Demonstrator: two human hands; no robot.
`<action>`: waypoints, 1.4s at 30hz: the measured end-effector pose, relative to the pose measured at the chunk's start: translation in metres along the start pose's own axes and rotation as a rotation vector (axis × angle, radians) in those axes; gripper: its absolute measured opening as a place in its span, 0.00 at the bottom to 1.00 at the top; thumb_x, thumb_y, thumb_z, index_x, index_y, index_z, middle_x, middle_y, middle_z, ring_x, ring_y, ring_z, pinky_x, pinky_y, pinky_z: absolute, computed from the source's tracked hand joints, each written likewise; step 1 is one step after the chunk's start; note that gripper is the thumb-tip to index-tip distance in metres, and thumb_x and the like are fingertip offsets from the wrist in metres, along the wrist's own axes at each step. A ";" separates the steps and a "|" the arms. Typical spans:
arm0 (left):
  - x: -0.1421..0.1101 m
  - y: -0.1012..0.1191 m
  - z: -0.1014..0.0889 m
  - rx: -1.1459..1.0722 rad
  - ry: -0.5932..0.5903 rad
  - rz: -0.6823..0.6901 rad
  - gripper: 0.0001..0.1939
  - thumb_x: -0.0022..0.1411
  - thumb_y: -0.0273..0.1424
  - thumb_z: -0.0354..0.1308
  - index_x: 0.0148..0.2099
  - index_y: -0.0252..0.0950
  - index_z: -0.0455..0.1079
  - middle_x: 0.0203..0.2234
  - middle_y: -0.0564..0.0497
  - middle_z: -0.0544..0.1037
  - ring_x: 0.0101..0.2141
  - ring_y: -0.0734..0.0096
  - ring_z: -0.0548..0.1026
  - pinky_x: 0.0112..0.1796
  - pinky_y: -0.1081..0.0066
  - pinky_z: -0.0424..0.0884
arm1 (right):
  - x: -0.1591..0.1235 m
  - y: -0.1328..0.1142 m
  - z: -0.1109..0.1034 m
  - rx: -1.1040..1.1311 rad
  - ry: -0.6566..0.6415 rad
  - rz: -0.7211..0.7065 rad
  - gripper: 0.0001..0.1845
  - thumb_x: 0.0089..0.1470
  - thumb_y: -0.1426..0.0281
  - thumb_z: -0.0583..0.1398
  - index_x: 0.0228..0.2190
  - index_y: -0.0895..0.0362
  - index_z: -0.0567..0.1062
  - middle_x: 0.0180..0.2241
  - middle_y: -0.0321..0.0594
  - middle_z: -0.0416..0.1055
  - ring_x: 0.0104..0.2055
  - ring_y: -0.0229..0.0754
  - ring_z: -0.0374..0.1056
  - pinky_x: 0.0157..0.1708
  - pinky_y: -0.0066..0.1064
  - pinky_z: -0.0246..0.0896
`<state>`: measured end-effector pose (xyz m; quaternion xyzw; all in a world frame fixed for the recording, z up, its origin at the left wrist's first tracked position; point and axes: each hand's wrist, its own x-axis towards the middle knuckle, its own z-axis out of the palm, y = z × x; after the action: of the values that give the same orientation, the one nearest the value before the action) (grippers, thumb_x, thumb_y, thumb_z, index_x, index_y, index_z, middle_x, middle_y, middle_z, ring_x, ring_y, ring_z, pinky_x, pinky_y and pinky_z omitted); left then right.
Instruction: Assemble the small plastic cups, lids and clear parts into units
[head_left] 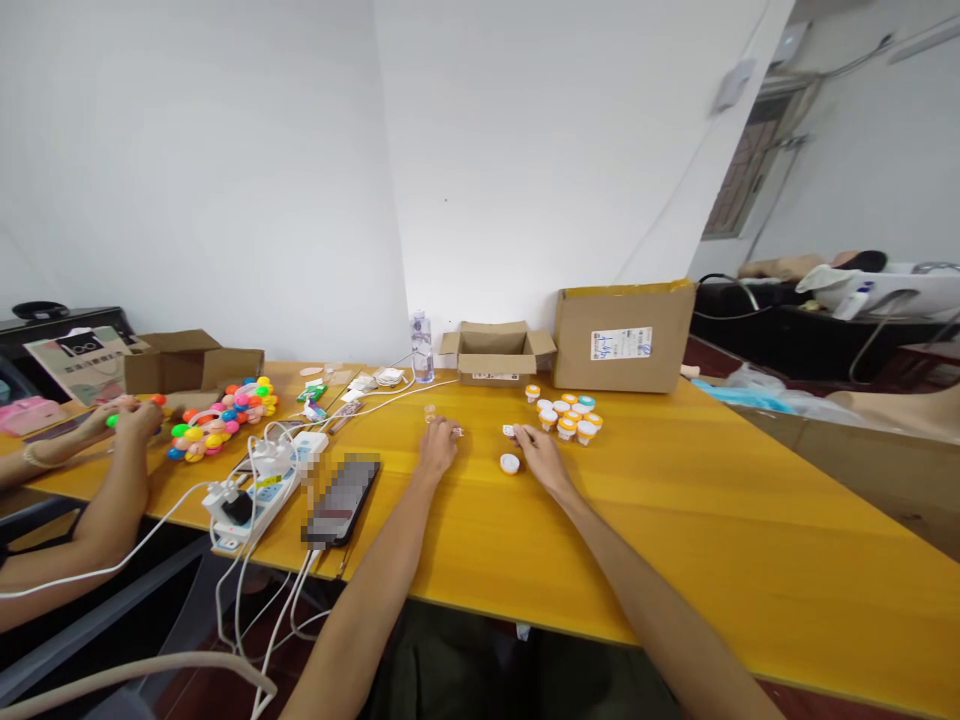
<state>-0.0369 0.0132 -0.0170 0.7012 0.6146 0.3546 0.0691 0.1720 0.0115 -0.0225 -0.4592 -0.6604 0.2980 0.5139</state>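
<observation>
Two hands [437, 450] [543, 460] reach forward, set apart, each pinching a small white piece [509, 430].

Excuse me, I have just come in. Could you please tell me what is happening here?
Someone is working at a yellow table. The right hand pinches a small white piece, near a round white-topped container. The left hand, beside a clear cup, seems to hold something small too. Several lidded tubs stand grouped to the right. At far left, another person's hands are busy near colourful balls.
</observation>
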 end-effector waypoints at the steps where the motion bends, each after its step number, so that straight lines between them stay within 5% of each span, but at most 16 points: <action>1: 0.000 -0.001 -0.001 0.020 0.014 -0.016 0.12 0.58 0.21 0.53 0.38 0.38 0.76 0.37 0.44 0.75 0.40 0.60 0.73 0.42 0.65 0.67 | 0.000 0.000 0.000 -0.006 -0.005 -0.008 0.24 0.52 0.48 0.52 0.21 0.54 0.71 0.24 0.41 0.75 0.31 0.47 0.70 0.32 0.35 0.63; 9: -0.001 -0.005 -0.007 0.057 0.188 -0.115 0.16 0.55 0.17 0.52 0.38 0.38 0.76 0.41 0.42 0.74 0.43 0.57 0.71 0.45 0.62 0.67 | -0.002 -0.002 -0.002 -0.023 -0.019 -0.039 0.21 0.51 0.52 0.54 0.23 0.54 0.74 0.24 0.40 0.75 0.30 0.47 0.69 0.31 0.34 0.63; 13: 0.000 0.011 -0.003 -0.103 0.218 -0.033 0.15 0.55 0.18 0.52 0.39 0.38 0.75 0.41 0.43 0.74 0.44 0.58 0.71 0.47 0.62 0.67 | -0.002 -0.004 -0.002 0.025 -0.008 -0.053 0.18 0.49 0.54 0.56 0.24 0.54 0.76 0.26 0.40 0.77 0.31 0.47 0.70 0.33 0.36 0.65; 21: -0.007 0.050 0.030 -0.706 -0.182 0.083 0.11 0.60 0.37 0.56 0.40 0.37 0.75 0.30 0.50 0.80 0.32 0.67 0.75 0.37 0.68 0.72 | -0.001 -0.002 0.001 0.132 -0.032 -0.062 0.17 0.47 0.54 0.60 0.30 0.54 0.79 0.35 0.44 0.80 0.39 0.50 0.73 0.42 0.42 0.67; 28: -0.005 0.045 0.035 -0.876 -0.190 -0.041 0.13 0.53 0.39 0.63 0.37 0.34 0.74 0.30 0.49 0.80 0.32 0.67 0.76 0.34 0.69 0.71 | -0.002 0.000 0.001 0.166 -0.065 -0.054 0.18 0.46 0.54 0.63 0.34 0.54 0.80 0.36 0.44 0.79 0.39 0.50 0.74 0.42 0.42 0.68; 36: -0.010 0.046 0.030 -0.665 -0.238 0.096 0.08 0.55 0.35 0.61 0.36 0.36 0.74 0.30 0.51 0.79 0.32 0.67 0.75 0.37 0.68 0.70 | 0.001 0.005 -0.002 0.064 -0.082 -0.049 0.14 0.48 0.57 0.60 0.28 0.55 0.79 0.30 0.42 0.79 0.34 0.47 0.73 0.38 0.40 0.68; 42: -0.010 0.032 0.020 -0.195 -0.080 0.143 0.02 0.57 0.28 0.59 0.34 0.38 0.73 0.33 0.47 0.76 0.40 0.60 0.72 0.45 0.64 0.67 | 0.003 0.008 -0.003 0.088 -0.002 -0.009 0.10 0.45 0.61 0.60 0.25 0.54 0.77 0.29 0.42 0.78 0.33 0.48 0.73 0.38 0.41 0.68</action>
<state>0.0007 0.0031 -0.0195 0.7469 0.5223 0.3884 0.1360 0.1774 0.0176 -0.0270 -0.4328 -0.6493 0.3247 0.5345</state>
